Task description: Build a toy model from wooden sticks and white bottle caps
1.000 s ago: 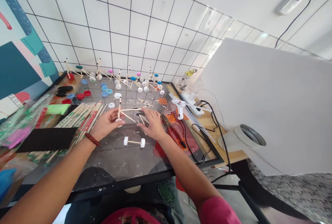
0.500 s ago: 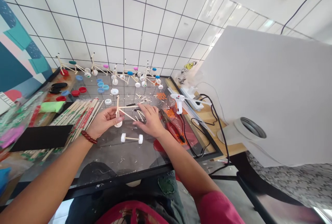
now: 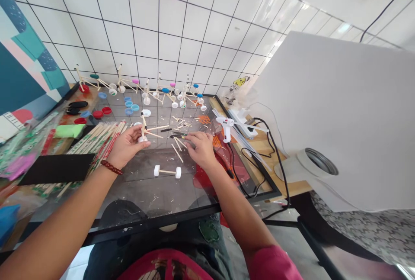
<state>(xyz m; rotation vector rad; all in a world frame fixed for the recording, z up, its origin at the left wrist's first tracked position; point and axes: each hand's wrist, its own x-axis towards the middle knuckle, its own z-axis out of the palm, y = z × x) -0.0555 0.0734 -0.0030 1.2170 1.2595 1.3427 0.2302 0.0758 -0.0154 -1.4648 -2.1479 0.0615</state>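
Observation:
My left hand [image 3: 128, 143] pinches a small tricycle-like frame of wooden sticks [image 3: 152, 131], with a white bottle-cap wheel [image 3: 142, 139] at its lower end. Two of the frame's sticks spread rightward, their ends free. My right hand [image 3: 201, 148] is closed around pliers [image 3: 179, 135], whose dark jaws point left towards the frame; the fingers hide most of the handles. Below the hands lies a stick axle [image 3: 167, 172] with a white cap wheel at each end. Short cut sticks [image 3: 177, 152] lie beside the jaws.
Several finished stick tricycles [image 3: 165, 91] stand along the tiled wall. Blue caps [image 3: 129, 104] and red caps [image 3: 98, 114] lie at the back left, above bundled chopsticks [image 3: 97, 141]. A white glue gun [image 3: 226, 127], its cord and a power strip [image 3: 244, 124] are on the right.
My right hand has let go of the frame's sticks, moved slightly right and taken hold of the pliers. My left hand has shifted the frame a little left and up.

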